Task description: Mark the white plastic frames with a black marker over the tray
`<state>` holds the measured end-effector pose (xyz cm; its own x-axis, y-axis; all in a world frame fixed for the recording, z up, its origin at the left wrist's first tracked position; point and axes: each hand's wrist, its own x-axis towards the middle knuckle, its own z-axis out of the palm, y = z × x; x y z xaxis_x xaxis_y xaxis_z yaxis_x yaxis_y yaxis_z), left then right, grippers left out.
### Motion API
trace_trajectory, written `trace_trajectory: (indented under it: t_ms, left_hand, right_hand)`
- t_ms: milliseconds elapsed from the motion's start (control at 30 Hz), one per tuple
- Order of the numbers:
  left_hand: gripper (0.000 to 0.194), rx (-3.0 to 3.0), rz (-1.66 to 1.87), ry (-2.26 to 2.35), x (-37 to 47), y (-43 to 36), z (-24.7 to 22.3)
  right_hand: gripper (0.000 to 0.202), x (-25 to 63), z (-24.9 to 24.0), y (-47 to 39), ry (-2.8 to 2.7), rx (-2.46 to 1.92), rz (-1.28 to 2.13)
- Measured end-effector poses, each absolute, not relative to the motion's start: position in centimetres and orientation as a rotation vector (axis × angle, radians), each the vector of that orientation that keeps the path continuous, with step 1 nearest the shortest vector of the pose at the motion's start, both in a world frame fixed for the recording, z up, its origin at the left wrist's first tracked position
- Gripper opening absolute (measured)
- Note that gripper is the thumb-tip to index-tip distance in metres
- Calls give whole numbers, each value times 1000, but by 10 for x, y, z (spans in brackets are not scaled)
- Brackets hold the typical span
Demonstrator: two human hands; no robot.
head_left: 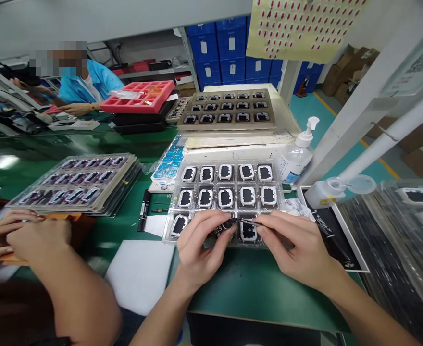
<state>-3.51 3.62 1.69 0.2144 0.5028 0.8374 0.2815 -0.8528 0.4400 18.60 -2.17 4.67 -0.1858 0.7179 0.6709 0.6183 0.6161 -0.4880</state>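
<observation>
Over the front row of a clear plastic tray, both hands meet. My left hand is closed around a black marker with pale print, its end pointing right. Between the thumb and fingers of my right hand is a thin dark tool, probably tweezers, whose tip reaches the marker's end; contact is too small to confirm. Rows of white-framed black parts fill the tray's pockets. One such part lies just below the tool. My left hand hides part of the front row.
Another marker and a white foam sheet lie left. Stacked trays stand beyond a co-worker's arms. A pump bottle and a squat dispenser stand right. A brown tray sits behind.
</observation>
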Motion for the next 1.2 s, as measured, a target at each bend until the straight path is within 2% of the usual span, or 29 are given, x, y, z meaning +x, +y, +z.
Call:
trace_trajectory:
  t_ms: [700, 1200]
  left_hand:
    - [44, 2397, 1873, 759, -37, 37, 12]
    - [36, 2371, 1899, 810, -35, 37, 10]
  right_hand:
    - [18, 184, 44, -25, -1893, -1048, 159]
    - [15, 180, 40, -25, -1889, -1077, 76]
